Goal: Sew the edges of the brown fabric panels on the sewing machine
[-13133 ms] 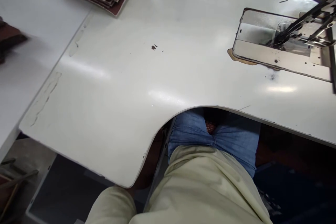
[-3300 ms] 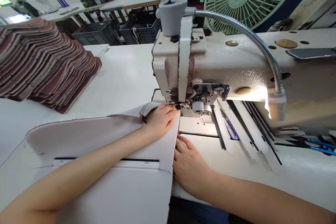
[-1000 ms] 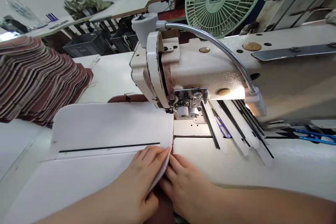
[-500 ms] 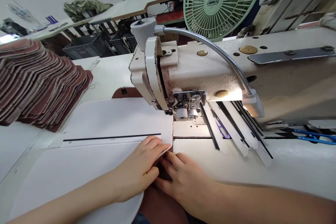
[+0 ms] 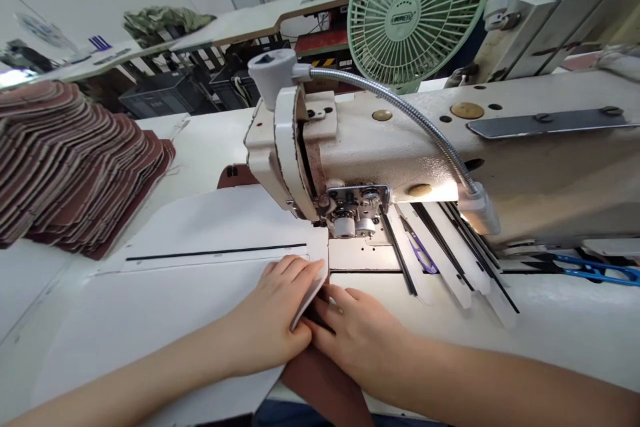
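Note:
A large white panel [image 5: 180, 310] lies under the sewing machine's head [image 5: 285, 147], with a thin black strip [image 5: 215, 253] along it. My left hand [image 5: 273, 310] pinches the panel's right edge between thumb and fingers, bending it upward. Below it is a reddish-brown piece [image 5: 327, 383], part of which also shows behind the panel. My right hand [image 5: 355, 330] has its fingers curled on this brown piece, right beside my left thumb. Its fingertips are partly hidden under the lifted white edge.
Left stands a tall stack of brown pieces [image 5: 75, 167]. To the right lie purple thread snips [image 5: 420, 250] among white and black strips [image 5: 440, 253], and blue-handled scissors [image 5: 595, 269]. A bendable lamp [image 5: 477, 207] hangs over them. Behind is a green fan [image 5: 405, 17].
The white edge under my left hand is bent up further, and more of the brown piece shows below. The panel's lower edge has shifted. My right hand has moved slightly right.

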`<act>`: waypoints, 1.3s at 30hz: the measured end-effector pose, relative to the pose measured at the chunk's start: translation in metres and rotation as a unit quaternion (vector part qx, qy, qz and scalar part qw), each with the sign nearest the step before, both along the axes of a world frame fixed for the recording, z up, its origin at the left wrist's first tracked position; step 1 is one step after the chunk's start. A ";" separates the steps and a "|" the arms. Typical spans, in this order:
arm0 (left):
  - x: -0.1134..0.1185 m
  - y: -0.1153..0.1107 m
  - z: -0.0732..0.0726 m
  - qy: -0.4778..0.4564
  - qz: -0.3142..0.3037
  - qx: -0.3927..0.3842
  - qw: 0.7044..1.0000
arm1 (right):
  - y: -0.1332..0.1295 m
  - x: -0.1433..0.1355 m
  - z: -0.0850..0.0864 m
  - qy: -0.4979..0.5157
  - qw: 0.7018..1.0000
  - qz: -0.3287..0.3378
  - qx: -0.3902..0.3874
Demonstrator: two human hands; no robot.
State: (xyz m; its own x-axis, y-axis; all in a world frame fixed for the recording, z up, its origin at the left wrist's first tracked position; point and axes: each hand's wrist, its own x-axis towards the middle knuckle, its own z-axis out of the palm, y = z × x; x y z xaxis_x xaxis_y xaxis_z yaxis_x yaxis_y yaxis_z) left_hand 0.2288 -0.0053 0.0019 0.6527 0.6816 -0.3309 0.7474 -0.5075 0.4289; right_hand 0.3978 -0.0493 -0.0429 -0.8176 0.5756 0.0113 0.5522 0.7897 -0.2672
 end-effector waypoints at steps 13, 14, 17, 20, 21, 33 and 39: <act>0.010 0.024 0.008 0.049 -0.036 0.012 0.998 | 0.013 0.012 -0.001 -0.008 0.999 0.020 -0.041; 0.010 0.025 0.010 0.057 -0.048 0.015 0.997 | 0.014 0.013 0.002 -0.012 0.999 0.022 -0.044; 0.011 0.027 0.015 0.072 -0.085 0.017 0.994 | 0.019 0.020 0.015 -0.024 0.997 0.027 -0.062; 0.011 0.029 0.016 0.084 -0.090 0.017 0.992 | 0.022 0.024 0.020 -0.034 0.997 0.028 -0.060; 0.011 0.029 0.014 0.087 -0.086 0.017 0.992 | 0.023 0.024 0.018 -0.038 0.998 0.024 -0.051; 0.015 0.043 0.008 0.123 -0.086 0.074 0.986 | 0.028 0.017 -0.025 0.000 0.994 -0.047 0.100; 0.019 0.053 0.004 0.130 -0.080 0.075 0.985 | 0.034 0.023 -0.015 -0.029 0.998 -0.032 0.054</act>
State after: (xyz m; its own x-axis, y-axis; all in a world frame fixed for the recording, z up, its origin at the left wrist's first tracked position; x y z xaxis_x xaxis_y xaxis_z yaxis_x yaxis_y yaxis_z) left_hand 0.2474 0.0474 0.0054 0.6613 0.6317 -0.4045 0.7280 -0.6704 0.1435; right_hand 0.4210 -0.0156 -0.0576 -0.7797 0.6254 0.0301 0.6152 0.7742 -0.1489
